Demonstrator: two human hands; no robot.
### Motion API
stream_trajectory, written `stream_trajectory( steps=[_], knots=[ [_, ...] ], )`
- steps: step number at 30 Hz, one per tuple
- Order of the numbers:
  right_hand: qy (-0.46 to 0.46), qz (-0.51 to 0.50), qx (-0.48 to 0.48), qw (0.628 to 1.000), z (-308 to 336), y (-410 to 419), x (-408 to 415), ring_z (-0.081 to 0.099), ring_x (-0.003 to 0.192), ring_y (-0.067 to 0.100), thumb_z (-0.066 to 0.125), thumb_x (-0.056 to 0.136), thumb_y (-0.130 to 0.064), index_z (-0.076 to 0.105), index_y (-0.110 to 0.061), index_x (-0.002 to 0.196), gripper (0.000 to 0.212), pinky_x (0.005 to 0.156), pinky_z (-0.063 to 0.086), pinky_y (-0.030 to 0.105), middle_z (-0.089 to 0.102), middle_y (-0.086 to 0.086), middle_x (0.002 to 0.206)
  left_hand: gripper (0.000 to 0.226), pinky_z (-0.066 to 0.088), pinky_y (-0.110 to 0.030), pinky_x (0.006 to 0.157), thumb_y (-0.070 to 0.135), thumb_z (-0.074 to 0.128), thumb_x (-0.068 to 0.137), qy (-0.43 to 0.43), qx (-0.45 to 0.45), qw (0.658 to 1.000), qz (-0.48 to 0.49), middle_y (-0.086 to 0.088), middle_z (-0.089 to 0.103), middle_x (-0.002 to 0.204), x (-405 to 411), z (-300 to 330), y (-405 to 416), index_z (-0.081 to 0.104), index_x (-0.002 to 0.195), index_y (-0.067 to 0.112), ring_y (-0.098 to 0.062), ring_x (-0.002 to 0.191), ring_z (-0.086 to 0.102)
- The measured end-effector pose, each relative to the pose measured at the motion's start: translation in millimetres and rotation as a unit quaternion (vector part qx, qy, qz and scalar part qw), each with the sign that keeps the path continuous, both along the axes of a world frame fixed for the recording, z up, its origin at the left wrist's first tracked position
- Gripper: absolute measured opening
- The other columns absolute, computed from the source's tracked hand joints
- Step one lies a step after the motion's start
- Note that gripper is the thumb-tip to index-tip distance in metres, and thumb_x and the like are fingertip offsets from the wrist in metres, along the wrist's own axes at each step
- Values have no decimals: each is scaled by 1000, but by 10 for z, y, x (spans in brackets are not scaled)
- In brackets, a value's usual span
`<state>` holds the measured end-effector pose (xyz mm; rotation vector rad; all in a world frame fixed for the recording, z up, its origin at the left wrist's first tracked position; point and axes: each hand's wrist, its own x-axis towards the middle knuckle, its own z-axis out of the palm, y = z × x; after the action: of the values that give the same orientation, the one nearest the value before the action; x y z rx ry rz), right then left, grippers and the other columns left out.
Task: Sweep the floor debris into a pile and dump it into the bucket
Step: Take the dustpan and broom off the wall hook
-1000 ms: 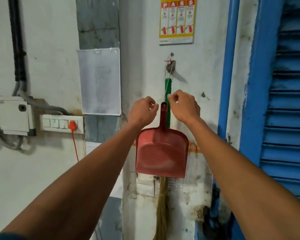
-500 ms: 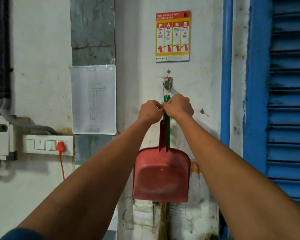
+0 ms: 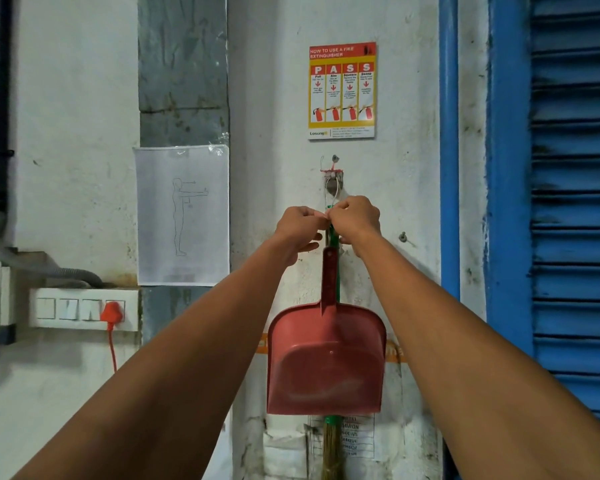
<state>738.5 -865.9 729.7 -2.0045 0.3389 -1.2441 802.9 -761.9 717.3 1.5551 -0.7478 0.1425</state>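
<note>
A red dustpan (image 3: 326, 362) hangs on the white wall by a thin string from a hook (image 3: 334, 178). Behind it hangs a broom with a green handle (image 3: 334, 237) and straw bristles (image 3: 331, 452) showing below the pan. My left hand (image 3: 300, 226) and my right hand (image 3: 355, 218) meet just above the dustpan's handle, both with curled fingers pinching the hanging string. The top of the handles is hidden by my hands. No bucket or floor debris is in view.
A fire extinguisher poster (image 3: 342, 90) is above the hook. A paper sheet (image 3: 182, 214) and a switch panel with an orange plug (image 3: 111, 311) are to the left. A blue pipe (image 3: 449, 150) and blue louvred shutter (image 3: 575, 202) stand on the right.
My hands have risen from beside the dustpan's handle and come together at the string under the hook. The camera has tilted up.
</note>
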Motion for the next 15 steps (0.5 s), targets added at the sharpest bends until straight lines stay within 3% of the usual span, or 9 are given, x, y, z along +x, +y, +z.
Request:
stream_trajectory(
  steps=[6, 15],
  knots=[
    [-43, 29, 25, 998, 198, -19, -44, 74, 81, 25, 68, 90, -17, 74, -22, 76, 16, 73, 65, 50, 73, -3, 84, 17, 58, -31, 77, 21, 60, 102, 21, -56, 998, -36, 3, 73, 86, -89, 251, -40, 74, 108, 13, -14, 80, 67],
    [-80, 60, 20, 995, 389, 6, -62, 75, 84, 20, 74, 94, -25, 68, -35, 84, 16, 78, 65, 43, 74, -4, 100, 13, 56, -27, 70, 19, 65, 100, 25, -111, 991, -68, -1, 76, 101, -133, 564, -8, 75, 107, 15, -15, 87, 62]
  ],
)
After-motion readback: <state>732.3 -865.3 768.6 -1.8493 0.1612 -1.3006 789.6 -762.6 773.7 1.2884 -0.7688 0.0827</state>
